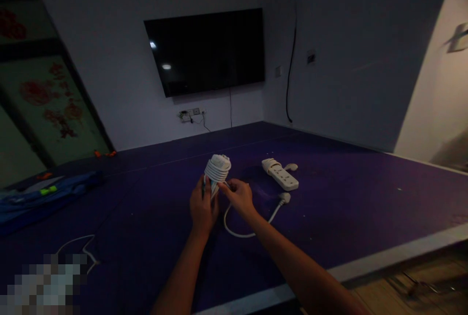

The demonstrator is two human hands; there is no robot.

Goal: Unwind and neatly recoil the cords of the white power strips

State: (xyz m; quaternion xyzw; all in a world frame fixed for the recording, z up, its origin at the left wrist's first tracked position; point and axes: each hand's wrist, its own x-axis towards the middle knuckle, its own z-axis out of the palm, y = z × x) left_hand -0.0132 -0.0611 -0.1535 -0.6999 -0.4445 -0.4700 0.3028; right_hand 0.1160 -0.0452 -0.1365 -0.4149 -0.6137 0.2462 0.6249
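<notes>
My left hand (202, 207) is closed around a white power strip (218, 168) held upright, with its white cord wound in coils round the body. My right hand (239, 195) pinches the loose run of that cord (237, 232) right beside the strip. The free cord loops down over the purple surface and ends in a white plug (284, 198). A second white power strip (280, 174) lies flat on the purple surface, to the right of my hands.
The purple surface (347, 207) has a pale front edge (383, 256). A blue bag (44, 198) lies at the left, with another white cable (78, 246) near it. A dark television (208, 51) hangs on the back wall above a wall socket (192, 113).
</notes>
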